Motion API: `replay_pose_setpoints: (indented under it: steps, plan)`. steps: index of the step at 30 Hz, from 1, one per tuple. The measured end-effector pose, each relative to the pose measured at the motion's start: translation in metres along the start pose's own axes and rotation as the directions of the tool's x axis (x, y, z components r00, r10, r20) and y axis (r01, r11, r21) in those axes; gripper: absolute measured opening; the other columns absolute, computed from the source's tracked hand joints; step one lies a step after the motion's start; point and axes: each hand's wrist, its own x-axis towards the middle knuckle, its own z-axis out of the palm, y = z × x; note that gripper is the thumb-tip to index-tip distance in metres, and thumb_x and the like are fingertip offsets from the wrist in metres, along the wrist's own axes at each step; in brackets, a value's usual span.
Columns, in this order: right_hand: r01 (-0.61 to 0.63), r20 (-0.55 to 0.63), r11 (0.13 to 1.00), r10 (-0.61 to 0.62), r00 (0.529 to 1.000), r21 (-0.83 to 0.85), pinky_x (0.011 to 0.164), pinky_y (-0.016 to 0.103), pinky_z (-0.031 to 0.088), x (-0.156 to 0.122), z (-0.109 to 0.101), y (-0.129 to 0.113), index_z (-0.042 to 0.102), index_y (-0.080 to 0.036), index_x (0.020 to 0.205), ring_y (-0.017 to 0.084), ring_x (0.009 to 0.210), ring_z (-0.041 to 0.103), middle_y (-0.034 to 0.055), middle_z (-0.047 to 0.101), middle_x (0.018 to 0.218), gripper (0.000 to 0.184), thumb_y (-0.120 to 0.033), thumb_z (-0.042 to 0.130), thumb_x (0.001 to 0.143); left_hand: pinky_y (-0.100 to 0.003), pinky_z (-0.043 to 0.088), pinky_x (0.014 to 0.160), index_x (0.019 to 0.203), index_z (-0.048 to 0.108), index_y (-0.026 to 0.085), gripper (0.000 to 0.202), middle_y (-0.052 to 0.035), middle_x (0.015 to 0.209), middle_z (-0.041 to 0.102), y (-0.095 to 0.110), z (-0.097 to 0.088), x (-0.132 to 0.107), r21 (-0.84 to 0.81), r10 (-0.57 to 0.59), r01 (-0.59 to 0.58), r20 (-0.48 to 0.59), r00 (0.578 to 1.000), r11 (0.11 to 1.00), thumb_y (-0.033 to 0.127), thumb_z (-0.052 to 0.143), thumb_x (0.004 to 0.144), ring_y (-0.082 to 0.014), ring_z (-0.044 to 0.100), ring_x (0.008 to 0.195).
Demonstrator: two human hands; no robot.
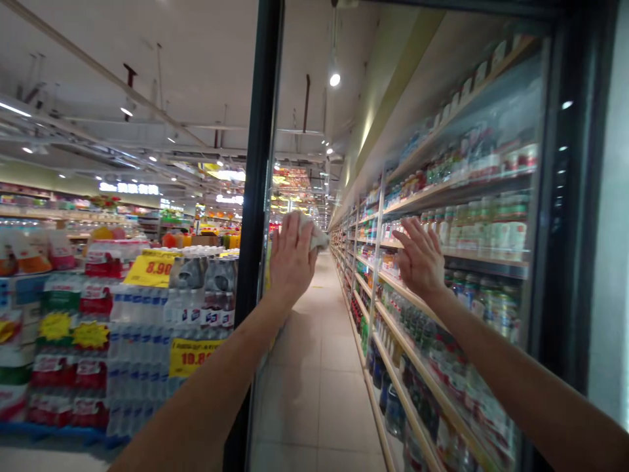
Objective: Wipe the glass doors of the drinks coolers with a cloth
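Observation:
An open glass fridge door (pixel 344 164) stands in front of me, its black frame (pixel 255 196) on the left. My left hand (pixel 291 255) presses a white cloth (pixel 317 237) flat against the glass, fingers stretched upward. My right hand (pixel 420 259) lies open on the same glass to the right, fingers spread, holding nothing. Through the glass I see a long aisle and shelves of bottled drinks (pixel 472 216).
Stacked packs of bottled water (pixel 196 295) with yellow price signs (pixel 151 267) stand at the left. Further drink shelves (pixel 358 262) line the right side of the tiled aisle floor (pixel 314 367). The dark fridge frame (pixel 565 229) rises at the far right.

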Motion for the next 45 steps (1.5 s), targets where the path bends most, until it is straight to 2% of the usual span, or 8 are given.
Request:
replay_pose_setpoints:
  steps: [8,14,19,25,30,35,41,45]
  plan:
    - [-0.016,0.016,1.000,0.016,1.000,-0.022,0.110,0.039,0.027,0.002,0.000,-0.002,0.057,-0.020,0.116,0.019,0.132,0.039,0.0071,0.054,0.131,0.033,-0.022,0.039,0.089,-0.043,0.025,0.112,0.131,0.041,0.020,0.043,-0.0086,0.146,0.035,0.019,0.007,0.004,-0.044,0.419,-0.417,0.054,0.906,0.908,0.029,0.042,0.089,-0.0227,0.023,0.138]
    - [-0.014,0.000,0.999,0.014,1.000,-0.029,0.109,0.037,0.028,0.003,-0.001,-0.003,0.058,-0.019,0.114,0.018,0.130,0.041,0.0073,0.055,0.130,0.032,-0.020,0.039,0.088,-0.051,0.027,0.109,0.132,0.040,0.012,0.046,-0.0183,0.146,0.031,0.011,0.012,0.028,-0.047,-0.080,0.075,-0.130,0.988,0.996,0.024,0.042,0.087,-0.0292,0.020,0.139]
    - [-0.021,0.011,1.000,0.021,1.000,-0.013,0.110,0.037,0.027,0.002,0.000,-0.001,0.055,-0.019,0.118,0.018,0.131,0.040,0.0065,0.054,0.132,0.034,-0.019,0.038,0.088,-0.043,0.021,0.113,0.131,0.041,0.020,0.043,-0.0060,0.146,0.036,0.025,0.013,0.029,-0.097,0.510,-0.504,0.053,0.859,0.858,0.029,0.042,0.089,-0.0207,0.023,0.138]
    - [-0.050,0.019,0.998,0.051,0.999,-0.022,0.112,0.039,0.022,0.002,0.000,-0.002,0.047,-0.019,0.128,0.018,0.131,0.040,0.0082,0.051,0.135,0.042,-0.022,0.036,0.088,-0.048,0.021,0.112,0.130,0.042,0.015,0.045,-0.0133,0.147,0.031,0.014,0.007,0.061,-0.042,-0.049,0.046,-0.064,0.997,0.998,0.025,0.043,0.087,-0.0263,0.021,0.139]
    - [-0.133,0.030,0.990,0.135,0.990,-0.050,0.112,0.043,0.020,0.002,0.003,-0.001,0.041,-0.021,0.134,0.020,0.135,0.033,0.0079,0.046,0.139,0.047,-0.026,0.035,0.088,-0.044,0.017,0.115,0.129,0.045,0.022,0.041,-0.0048,0.144,0.038,0.022,0.007,0.065,-0.124,0.446,-0.436,0.077,0.892,0.892,0.026,0.043,0.088,-0.0201,0.025,0.138]
    - [-0.140,0.032,0.988,0.143,0.989,-0.071,0.112,0.044,0.020,0.003,0.004,-0.002,0.043,-0.021,0.132,0.020,0.135,0.033,0.0084,0.046,0.139,0.044,-0.026,0.035,0.089,-0.051,0.020,0.112,0.130,0.043,0.014,0.044,-0.0126,0.147,0.032,0.019,0.006,0.076,-0.055,-0.006,0.004,-0.050,0.999,0.999,0.026,0.041,0.088,-0.0281,0.023,0.138]
    - [-0.138,0.012,0.988,0.139,0.990,-0.074,0.111,0.045,0.021,0.003,0.006,-0.003,0.046,-0.019,0.130,0.021,0.133,0.036,0.0098,0.048,0.137,0.042,-0.026,0.035,0.089,-0.048,0.020,0.114,0.130,0.044,0.020,0.041,-0.0050,0.146,0.035,0.035,0.015,0.069,-0.104,0.504,-0.496,0.076,0.860,0.862,0.027,0.041,0.089,-0.0218,0.026,0.137]
    - [-0.150,0.041,0.985,0.154,0.987,-0.082,0.111,0.045,0.021,0.003,0.007,-0.004,0.046,-0.020,0.130,0.021,0.134,0.034,0.0092,0.047,0.138,0.043,-0.026,0.033,0.090,-0.053,0.023,0.111,0.130,0.043,0.014,0.044,-0.0127,0.147,0.031,0.035,0.015,0.076,-0.039,0.073,-0.075,-0.030,0.997,0.996,0.027,0.042,0.088,-0.0282,0.024,0.138]
